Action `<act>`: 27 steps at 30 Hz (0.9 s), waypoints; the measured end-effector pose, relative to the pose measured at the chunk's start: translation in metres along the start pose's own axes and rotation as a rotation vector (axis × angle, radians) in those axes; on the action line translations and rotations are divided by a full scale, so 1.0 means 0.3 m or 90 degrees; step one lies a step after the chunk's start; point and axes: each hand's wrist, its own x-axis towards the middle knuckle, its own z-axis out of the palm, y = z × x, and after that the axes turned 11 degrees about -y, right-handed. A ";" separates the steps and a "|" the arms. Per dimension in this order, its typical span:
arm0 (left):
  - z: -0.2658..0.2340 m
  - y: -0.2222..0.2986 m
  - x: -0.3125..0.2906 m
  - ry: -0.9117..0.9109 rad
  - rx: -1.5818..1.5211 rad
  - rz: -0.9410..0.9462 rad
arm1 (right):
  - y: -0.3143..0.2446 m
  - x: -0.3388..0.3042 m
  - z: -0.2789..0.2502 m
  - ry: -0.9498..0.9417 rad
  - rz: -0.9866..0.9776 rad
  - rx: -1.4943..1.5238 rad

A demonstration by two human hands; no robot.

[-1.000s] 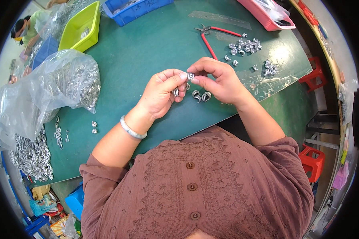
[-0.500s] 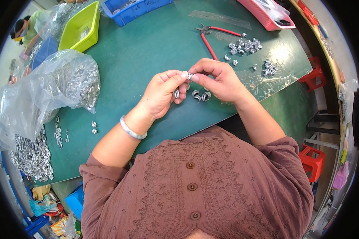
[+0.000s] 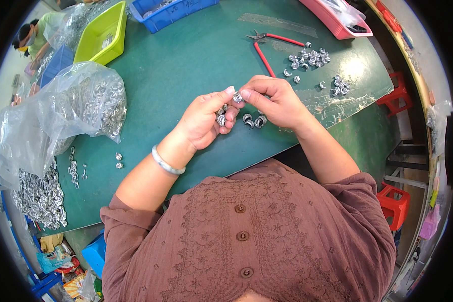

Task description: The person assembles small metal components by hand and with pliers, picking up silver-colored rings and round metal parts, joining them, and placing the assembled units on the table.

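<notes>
Over the near part of the green table, my two hands meet at a small shiny silver metal piece (image 3: 238, 97). My left hand (image 3: 204, 115) is closed, with more curved silver pieces (image 3: 221, 119) tucked in its bent fingers; its thumb is raised off the small piece, which rests by its fingertips. My right hand (image 3: 274, 100) pinches at that piece's right edge with thumb and forefinger; the exact contact is too small to make out. Just below the right hand, a few curved silver pieces (image 3: 259, 121) lie on the table.
Red-handled pliers (image 3: 271, 56) and loose silver pieces (image 3: 311, 59) lie beyond my right hand. A clear plastic bag (image 3: 60, 110) and a metal heap (image 3: 40, 199) sit left. Green (image 3: 101, 43), blue (image 3: 173, 15) and pink (image 3: 332, 22) bins stand far off. A co-worker (image 3: 38, 38) is far left.
My left thumb has lifted from the small silver piece, which now shows more fully and has turned. The pieces in my left fingers have shifted slightly.
</notes>
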 end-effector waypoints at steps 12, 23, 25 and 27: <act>-0.013 0.007 0.007 0.028 -0.049 -0.012 | 0.035 -0.009 -0.028 -0.013 0.033 -0.160; -0.038 0.007 0.016 0.061 -0.090 0.009 | 0.004 0.014 -0.012 -0.079 0.044 -0.227; -0.035 0.006 0.017 0.080 -0.057 0.010 | 0.003 0.023 -0.008 -0.036 0.032 -0.163; -0.022 0.007 0.014 0.083 0.027 0.021 | 0.016 0.037 0.002 -0.025 -0.020 -0.148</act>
